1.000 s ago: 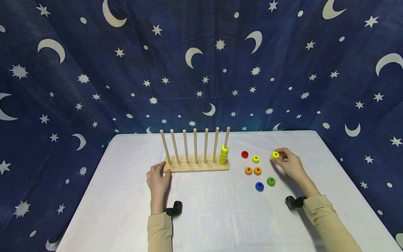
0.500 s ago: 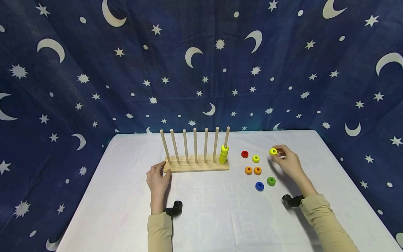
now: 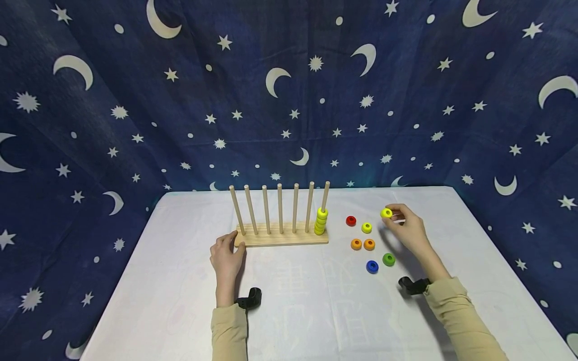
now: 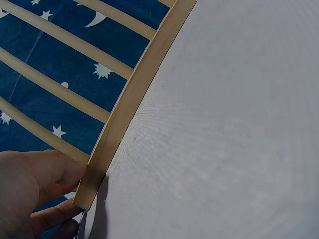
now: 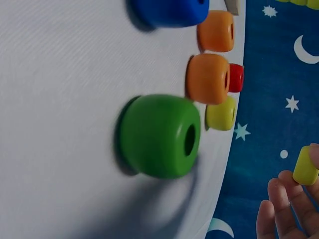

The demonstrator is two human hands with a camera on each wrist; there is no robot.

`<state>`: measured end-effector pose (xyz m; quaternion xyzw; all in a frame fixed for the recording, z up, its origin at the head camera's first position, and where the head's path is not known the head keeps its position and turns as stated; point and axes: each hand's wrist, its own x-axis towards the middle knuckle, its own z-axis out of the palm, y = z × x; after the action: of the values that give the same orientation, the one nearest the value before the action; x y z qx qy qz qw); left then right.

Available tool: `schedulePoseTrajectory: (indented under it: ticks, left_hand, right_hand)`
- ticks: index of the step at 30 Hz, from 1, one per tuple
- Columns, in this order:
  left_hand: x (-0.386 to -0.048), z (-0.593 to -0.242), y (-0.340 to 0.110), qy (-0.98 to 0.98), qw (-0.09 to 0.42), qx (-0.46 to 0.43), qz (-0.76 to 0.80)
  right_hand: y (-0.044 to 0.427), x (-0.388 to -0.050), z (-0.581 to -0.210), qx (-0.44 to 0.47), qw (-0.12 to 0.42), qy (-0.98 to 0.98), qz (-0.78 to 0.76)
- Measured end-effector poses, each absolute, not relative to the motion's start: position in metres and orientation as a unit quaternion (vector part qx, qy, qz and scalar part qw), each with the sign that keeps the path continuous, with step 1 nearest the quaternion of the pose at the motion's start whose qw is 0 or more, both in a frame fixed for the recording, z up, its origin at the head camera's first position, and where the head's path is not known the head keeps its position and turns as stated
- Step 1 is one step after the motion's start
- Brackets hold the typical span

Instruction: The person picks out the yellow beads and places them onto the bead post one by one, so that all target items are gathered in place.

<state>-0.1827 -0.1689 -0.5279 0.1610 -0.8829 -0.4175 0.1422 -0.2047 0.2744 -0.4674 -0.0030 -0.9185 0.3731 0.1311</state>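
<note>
A wooden peg rack (image 3: 280,239) stands upright on the white table, its pegs in a row. Several yellow beads (image 3: 321,223) are stacked on its rightmost peg. My left hand (image 3: 227,254) grips the base's left end; in the left wrist view the thumb and fingers (image 4: 52,214) lie around that corner. Above the table at the right, my right hand (image 3: 410,229) pinches a yellow bead (image 3: 386,213) between thumb and fingertips. Below and left of it lie a loose yellow bead (image 3: 367,228), a red bead (image 3: 350,221) and two orange beads (image 3: 369,244).
Nearer to me on the table (image 3: 289,311) lie a green bead (image 3: 389,259) and a blue bead (image 3: 372,266). A dark blue cloth (image 3: 253,100) with moons and stars hangs behind the table's far edge. Each wrist wears a black camera (image 3: 413,286).
My right hand has moved a little left and away from me, carrying the yellow bead. The left hand and the peg rack have stayed in place.
</note>
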Motion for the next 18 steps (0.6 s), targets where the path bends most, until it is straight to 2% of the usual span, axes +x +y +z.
schedulePoseTrajectory:
  ticks: [18]
  left_hand:
    - [-0.183,-0.527,-0.169,-0.884,0.139,0.163,-0.415]
  right_hand:
    - [0.255,-0.203,-0.45,0.008,0.141,-0.906,0.4]
